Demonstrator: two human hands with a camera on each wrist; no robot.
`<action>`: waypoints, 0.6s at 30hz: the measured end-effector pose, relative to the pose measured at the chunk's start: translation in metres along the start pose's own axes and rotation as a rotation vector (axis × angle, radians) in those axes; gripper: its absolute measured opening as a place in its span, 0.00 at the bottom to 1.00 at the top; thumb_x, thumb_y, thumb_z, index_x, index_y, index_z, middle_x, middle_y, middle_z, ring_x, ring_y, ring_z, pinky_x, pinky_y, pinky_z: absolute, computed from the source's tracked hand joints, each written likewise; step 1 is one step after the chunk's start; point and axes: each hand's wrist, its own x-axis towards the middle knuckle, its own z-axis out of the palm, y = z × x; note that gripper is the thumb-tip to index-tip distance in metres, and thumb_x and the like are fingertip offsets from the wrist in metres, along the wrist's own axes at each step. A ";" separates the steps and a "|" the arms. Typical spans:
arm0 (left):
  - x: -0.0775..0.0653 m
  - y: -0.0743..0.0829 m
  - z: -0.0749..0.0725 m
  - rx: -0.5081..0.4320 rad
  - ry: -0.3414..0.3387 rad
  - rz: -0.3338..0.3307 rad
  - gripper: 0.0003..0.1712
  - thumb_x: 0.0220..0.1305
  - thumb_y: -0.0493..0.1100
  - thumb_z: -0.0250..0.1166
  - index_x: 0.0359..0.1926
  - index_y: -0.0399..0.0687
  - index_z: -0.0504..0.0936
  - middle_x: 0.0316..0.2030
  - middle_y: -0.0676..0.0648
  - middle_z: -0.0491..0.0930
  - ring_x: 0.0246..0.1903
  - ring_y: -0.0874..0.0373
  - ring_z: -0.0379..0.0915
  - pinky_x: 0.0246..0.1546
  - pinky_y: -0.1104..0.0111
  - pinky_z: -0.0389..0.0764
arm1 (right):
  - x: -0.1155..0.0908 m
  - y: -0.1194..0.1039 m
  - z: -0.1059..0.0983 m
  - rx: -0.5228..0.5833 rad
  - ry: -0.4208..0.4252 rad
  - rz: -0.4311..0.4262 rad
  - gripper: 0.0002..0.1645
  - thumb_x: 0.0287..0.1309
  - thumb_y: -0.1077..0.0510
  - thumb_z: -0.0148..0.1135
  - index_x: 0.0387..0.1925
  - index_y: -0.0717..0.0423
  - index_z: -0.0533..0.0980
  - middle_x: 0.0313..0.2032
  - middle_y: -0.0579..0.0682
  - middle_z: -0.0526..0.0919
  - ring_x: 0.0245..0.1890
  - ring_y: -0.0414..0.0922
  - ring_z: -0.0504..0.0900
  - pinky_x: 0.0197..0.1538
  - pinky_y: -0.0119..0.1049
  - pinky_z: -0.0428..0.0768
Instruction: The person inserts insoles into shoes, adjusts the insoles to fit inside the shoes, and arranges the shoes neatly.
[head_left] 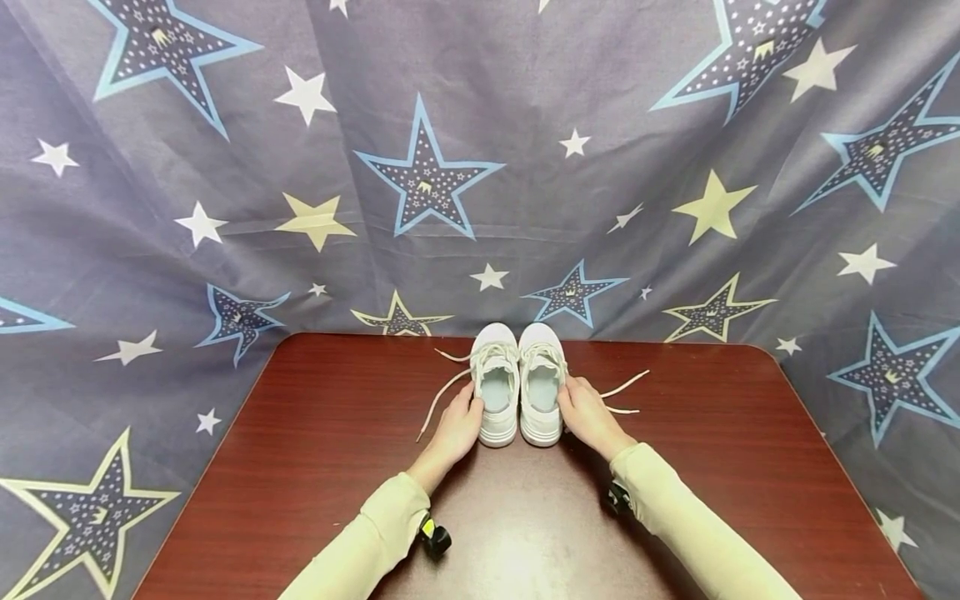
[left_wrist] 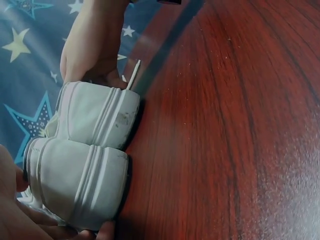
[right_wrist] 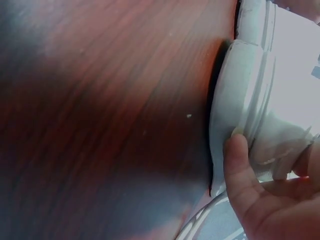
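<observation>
Two white lace-up sneakers stand side by side near the table's far edge, toes away from me and heels toward me. My left hand (head_left: 457,427) grips the left sneaker (head_left: 498,431) from its outer side, thumb at the collar and fingers along the side. My right hand (head_left: 592,418) holds the right sneaker (head_left: 542,429) the same way; in the right wrist view a fingertip (right_wrist: 236,147) presses on the side of its sole. Loose white laces spread out on both sides. The heels (left_wrist: 82,180) show scuffs in the left wrist view.
The reddish-brown wooden table (head_left: 315,467) has rounded far corners and a bright glare near its middle. Behind it hangs a grey-blue curtain (head_left: 525,208) with a star pattern, meeting the far edge. A small black device (head_left: 435,537) is strapped at the left wrist.
</observation>
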 end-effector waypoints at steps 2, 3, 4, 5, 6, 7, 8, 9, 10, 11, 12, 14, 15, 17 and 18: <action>-0.001 0.001 0.001 0.019 0.013 0.016 0.33 0.73 0.44 0.45 0.73 0.31 0.66 0.65 0.26 0.73 0.66 0.29 0.68 0.67 0.39 0.66 | 0.000 0.000 0.001 0.004 0.003 0.006 0.19 0.76 0.61 0.46 0.55 0.68 0.78 0.46 0.66 0.80 0.41 0.58 0.82 0.53 0.54 0.80; -0.002 0.001 0.001 0.020 0.016 0.026 0.33 0.73 0.44 0.45 0.73 0.31 0.67 0.64 0.26 0.74 0.66 0.29 0.69 0.66 0.39 0.66 | 0.000 0.000 0.002 0.003 0.006 0.011 0.19 0.76 0.61 0.46 0.55 0.67 0.78 0.46 0.66 0.80 0.42 0.58 0.82 0.53 0.54 0.80; -0.002 0.001 0.002 0.023 0.017 0.036 0.33 0.73 0.44 0.45 0.73 0.30 0.67 0.63 0.26 0.74 0.65 0.29 0.69 0.66 0.39 0.67 | 0.000 0.000 0.003 -0.001 0.010 0.012 0.19 0.76 0.61 0.46 0.54 0.68 0.78 0.46 0.67 0.80 0.43 0.59 0.82 0.54 0.55 0.80; -0.003 0.000 0.002 0.023 0.015 0.046 0.33 0.73 0.44 0.45 0.73 0.30 0.67 0.63 0.25 0.74 0.65 0.28 0.69 0.66 0.39 0.67 | 0.000 0.000 0.004 -0.005 0.015 0.015 0.19 0.75 0.61 0.47 0.55 0.68 0.78 0.47 0.67 0.80 0.44 0.59 0.82 0.54 0.55 0.80; -0.004 0.000 0.003 0.023 0.013 0.054 0.32 0.74 0.44 0.46 0.73 0.30 0.67 0.63 0.25 0.74 0.65 0.28 0.69 0.66 0.39 0.67 | 0.000 0.000 0.005 -0.006 0.019 0.017 0.19 0.76 0.61 0.47 0.56 0.69 0.78 0.47 0.67 0.80 0.47 0.60 0.82 0.56 0.55 0.79; -0.004 -0.001 0.003 0.024 0.008 0.064 0.32 0.75 0.45 0.46 0.73 0.29 0.67 0.63 0.25 0.74 0.65 0.28 0.69 0.66 0.39 0.67 | 0.000 0.000 0.006 -0.008 0.025 0.016 0.20 0.75 0.61 0.47 0.56 0.69 0.77 0.48 0.68 0.81 0.49 0.61 0.82 0.57 0.56 0.79; -0.005 -0.002 0.004 0.007 -0.001 0.064 0.32 0.76 0.45 0.46 0.73 0.29 0.66 0.64 0.24 0.73 0.66 0.29 0.68 0.67 0.40 0.67 | 0.001 0.000 0.007 -0.009 0.029 0.015 0.20 0.75 0.61 0.47 0.58 0.70 0.77 0.48 0.69 0.81 0.50 0.62 0.82 0.58 0.56 0.78; -0.005 -0.003 0.004 0.008 -0.008 0.065 0.32 0.78 0.46 0.46 0.74 0.30 0.65 0.65 0.24 0.72 0.67 0.29 0.67 0.68 0.41 0.66 | 0.001 0.000 0.008 -0.011 0.034 0.013 0.21 0.75 0.61 0.46 0.59 0.70 0.76 0.49 0.69 0.81 0.53 0.62 0.81 0.59 0.57 0.77; -0.005 -0.005 0.004 0.011 -0.012 0.062 0.32 0.79 0.47 0.46 0.74 0.31 0.65 0.65 0.25 0.72 0.67 0.30 0.67 0.68 0.41 0.66 | 0.000 0.000 0.008 -0.010 0.037 0.011 0.23 0.75 0.61 0.46 0.61 0.71 0.75 0.50 0.70 0.81 0.54 0.62 0.81 0.60 0.57 0.76; -0.005 -0.006 0.003 0.011 -0.014 0.055 0.32 0.80 0.47 0.46 0.75 0.33 0.65 0.66 0.26 0.72 0.68 0.31 0.66 0.69 0.42 0.65 | 0.000 0.000 0.009 -0.005 0.033 0.016 0.24 0.76 0.61 0.47 0.64 0.71 0.73 0.52 0.71 0.81 0.57 0.63 0.80 0.62 0.58 0.75; -0.006 -0.008 0.003 0.014 -0.013 0.052 0.31 0.80 0.48 0.46 0.75 0.34 0.65 0.67 0.27 0.72 0.69 0.31 0.66 0.69 0.42 0.65 | -0.001 -0.001 0.008 0.001 0.028 0.020 0.25 0.76 0.60 0.47 0.66 0.72 0.72 0.55 0.71 0.80 0.60 0.63 0.78 0.64 0.58 0.74; -0.008 -0.010 0.001 0.022 -0.006 0.054 0.31 0.81 0.49 0.47 0.75 0.35 0.66 0.67 0.29 0.72 0.69 0.33 0.66 0.69 0.42 0.66 | -0.005 -0.002 0.007 0.007 0.028 0.028 0.28 0.77 0.58 0.48 0.69 0.72 0.68 0.59 0.73 0.78 0.63 0.65 0.76 0.66 0.59 0.71; -0.010 -0.010 -0.001 0.034 0.001 0.063 0.30 0.81 0.49 0.48 0.74 0.35 0.67 0.67 0.29 0.72 0.69 0.33 0.67 0.69 0.42 0.66 | -0.007 -0.002 0.007 0.005 0.031 0.031 0.29 0.77 0.57 0.49 0.70 0.72 0.67 0.61 0.73 0.76 0.64 0.65 0.75 0.67 0.59 0.71; -0.016 -0.011 -0.003 0.062 0.020 0.103 0.30 0.80 0.48 0.49 0.74 0.34 0.67 0.67 0.29 0.72 0.68 0.33 0.67 0.68 0.43 0.67 | -0.013 -0.004 0.004 -0.003 0.048 0.028 0.31 0.77 0.55 0.51 0.72 0.71 0.66 0.64 0.73 0.74 0.66 0.66 0.74 0.68 0.59 0.70; -0.019 -0.010 -0.005 0.087 0.033 0.136 0.30 0.80 0.47 0.50 0.73 0.33 0.68 0.67 0.29 0.72 0.68 0.32 0.67 0.68 0.42 0.67 | -0.016 -0.004 0.003 -0.010 0.067 0.013 0.31 0.76 0.55 0.52 0.71 0.71 0.66 0.65 0.73 0.73 0.66 0.66 0.74 0.68 0.60 0.70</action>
